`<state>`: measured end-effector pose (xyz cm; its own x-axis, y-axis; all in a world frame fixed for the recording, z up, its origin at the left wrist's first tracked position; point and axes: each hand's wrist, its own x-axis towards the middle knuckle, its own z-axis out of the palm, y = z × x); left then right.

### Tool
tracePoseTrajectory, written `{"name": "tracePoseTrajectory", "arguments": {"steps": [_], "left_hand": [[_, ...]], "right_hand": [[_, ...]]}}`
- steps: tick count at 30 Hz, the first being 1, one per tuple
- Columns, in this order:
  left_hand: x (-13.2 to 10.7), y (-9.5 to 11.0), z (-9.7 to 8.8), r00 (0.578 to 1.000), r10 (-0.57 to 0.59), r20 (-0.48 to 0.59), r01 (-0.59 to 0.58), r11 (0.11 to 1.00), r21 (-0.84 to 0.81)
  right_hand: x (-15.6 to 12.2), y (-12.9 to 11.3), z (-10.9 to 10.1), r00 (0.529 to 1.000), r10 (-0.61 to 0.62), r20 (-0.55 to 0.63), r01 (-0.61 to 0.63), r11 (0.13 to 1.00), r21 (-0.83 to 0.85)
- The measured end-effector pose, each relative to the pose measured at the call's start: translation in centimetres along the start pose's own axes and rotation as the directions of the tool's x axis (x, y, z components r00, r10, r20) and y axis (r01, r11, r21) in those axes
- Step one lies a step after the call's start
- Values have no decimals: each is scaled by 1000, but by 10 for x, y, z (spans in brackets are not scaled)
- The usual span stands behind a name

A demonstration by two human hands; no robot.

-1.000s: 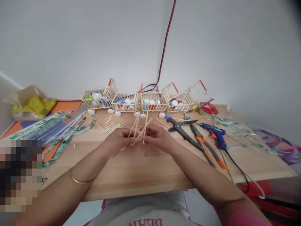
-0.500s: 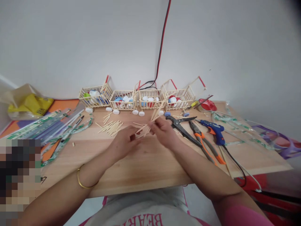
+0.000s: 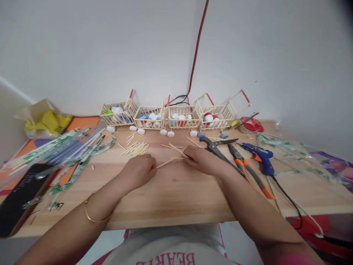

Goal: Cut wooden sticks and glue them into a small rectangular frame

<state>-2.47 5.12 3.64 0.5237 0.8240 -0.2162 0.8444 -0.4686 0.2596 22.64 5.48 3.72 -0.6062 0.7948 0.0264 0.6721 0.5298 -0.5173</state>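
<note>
Both my hands rest on the wooden tabletop near its middle. My left hand is curled with its knuckles up, and thin wooden sticks poke out from under its fingers toward the right. My right hand lies over the other end of those sticks, fingers bent and pressed down on them. A loose pile of short sticks lies just beyond my left hand.
Four stick-built carts filled with bottle caps line the wall. Black scissors, orange-handled pliers and a blue glue gun lie to the right. Plastic sleeves and a black phone lie to the left.
Both hands have come down from holding the sticks raised to pressing them flat on the table. The camera view has shifted a little to the left.
</note>
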Motion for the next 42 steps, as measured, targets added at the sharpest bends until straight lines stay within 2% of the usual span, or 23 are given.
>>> {"name": "tracePoseTrajectory", "arguments": {"steps": [1,4,6,8,9,11,14,17,19,20,21,23,24,27,29,32,36,42], "left_hand": [[-2,-3,-5,999,-33,-14,33,999,-16],[-11,-22,-29,978,-167,-126,158,985,-76],[-21,-39,-47,913,-314,-259,304,949,-78],[-31,-57,-58,859,-417,-296,424,905,-45],[-35,-65,-61,849,-449,-280,465,885,-10],[-42,-78,-57,834,-501,-231,517,856,11],[-46,-95,-42,845,-508,-167,518,855,18],[-46,-109,-29,786,-567,-248,591,806,31],[-46,-112,-29,751,-593,-291,626,779,30],[-44,-110,-30,747,-584,-319,625,780,36],[-42,-105,-32,759,-549,-349,600,799,48],[-31,-85,-35,829,-385,-404,459,883,99],[-23,-70,-35,886,-257,-387,326,937,124],[13,-18,-28,959,-49,-279,82,990,110],[39,13,-19,976,71,-206,-41,988,149],[69,42,-3,975,115,-192,-81,981,174],[79,49,10,979,87,-184,-50,979,196],[58,26,11,989,-20,-150,57,967,249]], "right_hand": [[1,0,0,1000,13,2,-13,1000,4],[2,-1,0,993,43,-106,-42,999,12],[4,-1,1,988,29,-152,-22,999,47],[5,1,3,984,18,-179,2,994,111],[5,2,5,982,15,-190,12,990,140],[5,4,7,979,18,-205,17,985,170],[4,4,8,987,30,-158,-6,989,147],[3,4,8,999,-3,-40,8,994,111],[4,5,7,999,-11,-53,16,996,88],[4,6,6,994,4,-106,4,997,76],[4,8,5,983,28,-183,-15,997,72],[4,11,3,937,82,-340,-56,995,83],[4,13,3,911,102,-399,-69,993,95],[5,17,3,870,118,-478,-76,991,107],[6,18,5,862,110,-494,-75,993,91],[6,19,4,855,100,-509,-76,995,67],[4,18,-1,849,97,-520,-75,995,63],[3,19,-3,872,105,-478,-77,994,78]]}}
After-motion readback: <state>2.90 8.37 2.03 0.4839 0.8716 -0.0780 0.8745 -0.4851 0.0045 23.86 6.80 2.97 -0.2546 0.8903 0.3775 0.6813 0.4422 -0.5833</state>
